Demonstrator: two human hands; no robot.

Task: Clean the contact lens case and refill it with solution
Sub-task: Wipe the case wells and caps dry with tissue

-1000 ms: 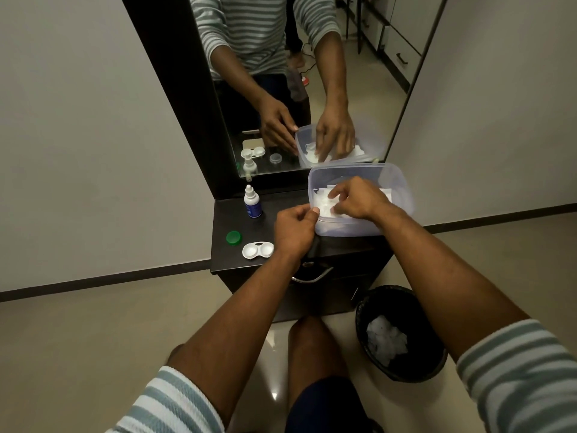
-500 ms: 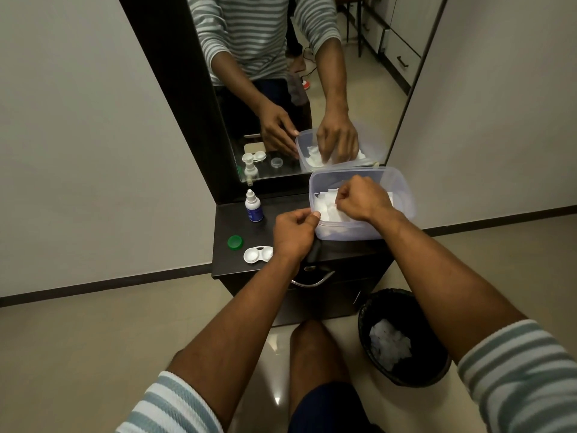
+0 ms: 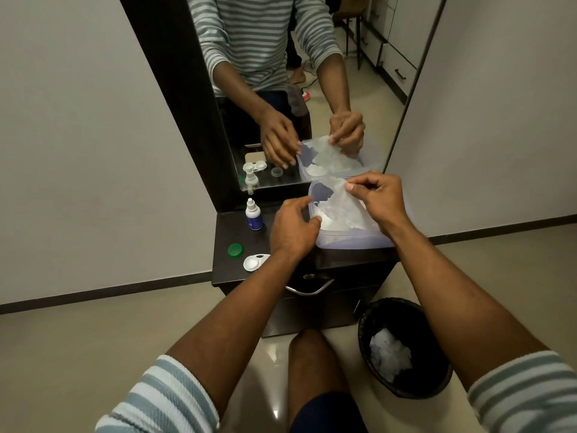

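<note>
**Spotter:** Where's the lens case (image 3: pixel 255 262), and what are your hands doing?

**Operator:** The case sits open on the dark cabinet top (image 3: pixel 242 229), near its front left corner, with the green cap (image 3: pixel 235 249) just beside it and the small solution bottle (image 3: pixel 253 214) further back by the mirror (image 3: pixel 299 89). My left forearm hides part of the case. I'm not on it yet. My right hand (image 3: pixel 379 200) pinches the top edge of a tissue (image 3: pixel 342 204) between thumb and forefinger, the other fingers curled, and holds it above the clear plastic tub (image 3: pixel 349 240). My left hand (image 3: pixel 293 228) is half open, fingers loosely curved, fingertips touching the tub's near rim and the tissue's lower edge.

**Spotter:** How do you expect the tissue to behave?

**Operator:** Thin, limp, easy to tear, I'd say. It hangs crumpled from my pinch. I'd hold the tub down with the left so only one sheet comes free.

**Spotter:** And the case?

**Operator:** Light, hard plastic, probably slick if wet. It could skate across the top when I wipe. I'd grip it by the narrow bridge between the two wells and press the tissue into each well. The black bin (image 3: pixel 404 348) on the floor already holds crumpled tissue.
</note>
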